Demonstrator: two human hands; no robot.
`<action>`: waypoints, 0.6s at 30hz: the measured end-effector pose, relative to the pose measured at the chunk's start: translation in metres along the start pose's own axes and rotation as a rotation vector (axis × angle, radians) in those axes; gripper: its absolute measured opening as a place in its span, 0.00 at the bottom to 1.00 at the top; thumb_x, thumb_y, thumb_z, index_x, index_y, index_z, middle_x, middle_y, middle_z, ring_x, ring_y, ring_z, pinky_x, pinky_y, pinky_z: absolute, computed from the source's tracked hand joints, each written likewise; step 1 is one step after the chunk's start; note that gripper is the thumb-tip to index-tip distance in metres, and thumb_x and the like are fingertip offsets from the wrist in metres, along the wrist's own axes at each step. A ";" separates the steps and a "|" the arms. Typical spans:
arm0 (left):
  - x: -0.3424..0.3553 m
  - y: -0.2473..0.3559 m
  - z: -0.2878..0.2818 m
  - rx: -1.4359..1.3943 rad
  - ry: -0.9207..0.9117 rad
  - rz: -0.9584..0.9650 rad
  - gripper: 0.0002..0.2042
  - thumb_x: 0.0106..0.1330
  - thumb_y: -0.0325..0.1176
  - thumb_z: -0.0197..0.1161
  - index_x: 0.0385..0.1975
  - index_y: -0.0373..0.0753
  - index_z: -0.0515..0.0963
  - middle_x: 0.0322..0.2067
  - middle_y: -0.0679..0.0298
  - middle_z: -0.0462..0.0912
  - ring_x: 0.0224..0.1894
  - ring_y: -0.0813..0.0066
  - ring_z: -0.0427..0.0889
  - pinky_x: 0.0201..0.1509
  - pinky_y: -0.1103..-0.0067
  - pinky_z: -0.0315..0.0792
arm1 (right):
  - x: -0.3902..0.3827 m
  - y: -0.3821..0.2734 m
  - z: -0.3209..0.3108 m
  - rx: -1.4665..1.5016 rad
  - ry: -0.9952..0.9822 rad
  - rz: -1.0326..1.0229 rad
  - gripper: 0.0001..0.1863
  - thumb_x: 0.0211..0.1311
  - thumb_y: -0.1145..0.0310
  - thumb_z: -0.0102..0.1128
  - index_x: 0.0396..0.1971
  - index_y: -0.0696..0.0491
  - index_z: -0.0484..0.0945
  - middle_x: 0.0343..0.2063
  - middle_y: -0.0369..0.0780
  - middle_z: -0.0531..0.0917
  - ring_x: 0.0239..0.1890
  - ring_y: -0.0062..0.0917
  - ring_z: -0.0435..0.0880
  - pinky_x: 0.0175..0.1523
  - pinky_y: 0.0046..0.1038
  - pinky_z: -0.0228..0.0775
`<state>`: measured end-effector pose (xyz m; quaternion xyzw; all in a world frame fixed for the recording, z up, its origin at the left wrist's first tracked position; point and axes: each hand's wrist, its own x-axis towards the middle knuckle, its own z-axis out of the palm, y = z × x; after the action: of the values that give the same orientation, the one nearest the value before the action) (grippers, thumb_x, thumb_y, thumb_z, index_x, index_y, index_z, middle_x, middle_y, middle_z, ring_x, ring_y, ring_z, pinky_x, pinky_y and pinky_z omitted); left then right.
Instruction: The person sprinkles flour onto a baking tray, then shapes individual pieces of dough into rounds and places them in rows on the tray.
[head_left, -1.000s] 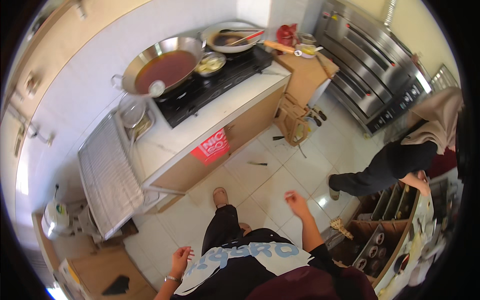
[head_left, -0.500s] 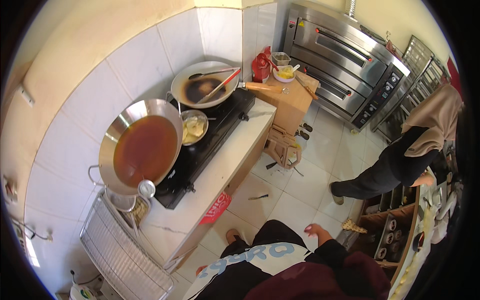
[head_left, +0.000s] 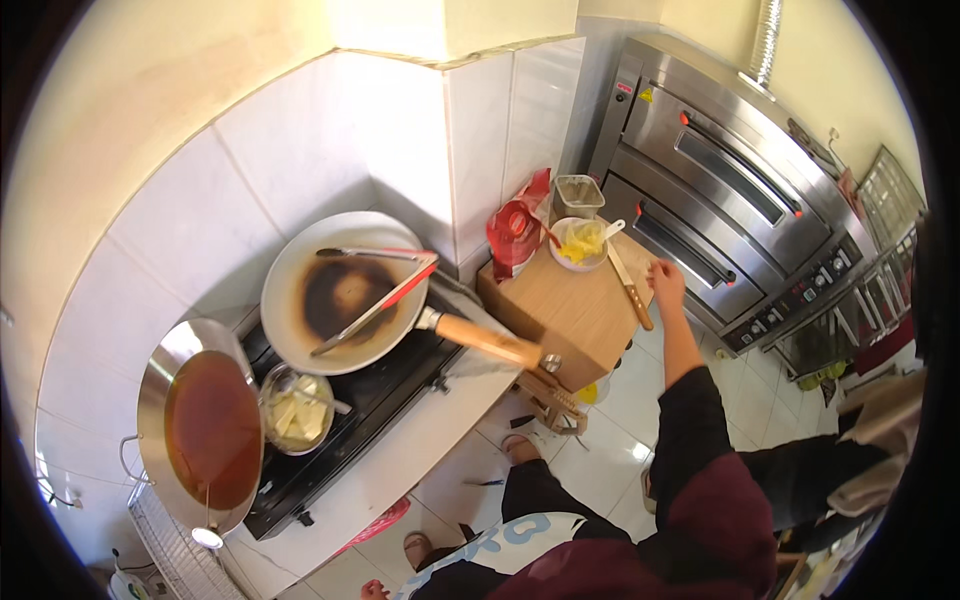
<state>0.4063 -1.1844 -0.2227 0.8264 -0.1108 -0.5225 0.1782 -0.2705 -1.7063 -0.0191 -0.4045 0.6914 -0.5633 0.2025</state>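
Note:
My right hand (head_left: 668, 281) reaches forward beside the right edge of the wooden cabinet (head_left: 560, 310). Its fingers are loosely bent, and nothing shows in them. Nearest to it lies a knife (head_left: 630, 287) with a wooden handle, on the cabinet top. Left of the knife stands a white bowl (head_left: 572, 262) holding something yellow, with a white-handled utensil in it. My left hand (head_left: 375, 591) shows only in part at the lower edge, below the counter, so its grip is unclear. Red-handled tongs (head_left: 400, 295) rest in a pale frying pan (head_left: 290, 330) with dark liquid.
A wok (head_left: 165, 365) of reddish-brown liquid and a small bowl (head_left: 318, 425) of pale pieces sit by the black stove (head_left: 345, 440). The pan's wooden handle (head_left: 485, 340) juts over the counter edge. A steel oven (head_left: 720, 190) stands behind; another person (head_left: 890, 440) is at right.
I have moved forward toward the cabinet, so the pan and cabinet appear nearer. My right hand has risen from beside my body to the cabinet's right edge.

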 end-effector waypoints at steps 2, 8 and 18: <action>-0.015 0.026 0.044 -0.034 0.019 -0.030 0.18 0.64 0.45 0.59 0.43 0.35 0.77 0.33 0.58 0.83 0.34 0.70 0.81 0.37 0.74 0.75 | 0.057 -0.008 0.053 0.002 -0.044 0.027 0.12 0.63 0.64 0.56 0.36 0.59 0.78 0.26 0.38 0.81 0.24 0.18 0.80 0.28 0.18 0.72; -0.046 0.090 0.130 -0.066 0.002 -0.048 0.19 0.64 0.45 0.58 0.44 0.36 0.77 0.33 0.58 0.83 0.35 0.70 0.81 0.38 0.74 0.75 | 0.161 -0.007 0.138 -0.208 -0.144 0.125 0.13 0.58 0.65 0.59 0.34 0.63 0.78 0.27 0.42 0.83 0.23 0.24 0.83 0.30 0.23 0.76; -0.092 0.090 0.147 -0.088 0.061 -0.126 0.19 0.65 0.46 0.56 0.44 0.37 0.77 0.34 0.58 0.83 0.36 0.69 0.81 0.39 0.73 0.75 | 0.175 0.003 0.175 -0.297 -0.203 0.100 0.08 0.52 0.78 0.51 0.29 0.68 0.75 0.19 0.50 0.81 0.20 0.33 0.85 0.24 0.30 0.77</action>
<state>0.2347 -1.2584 -0.1671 0.8388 -0.0302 -0.5114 0.1845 -0.2461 -1.9519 -0.0408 -0.4498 0.7622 -0.4005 0.2374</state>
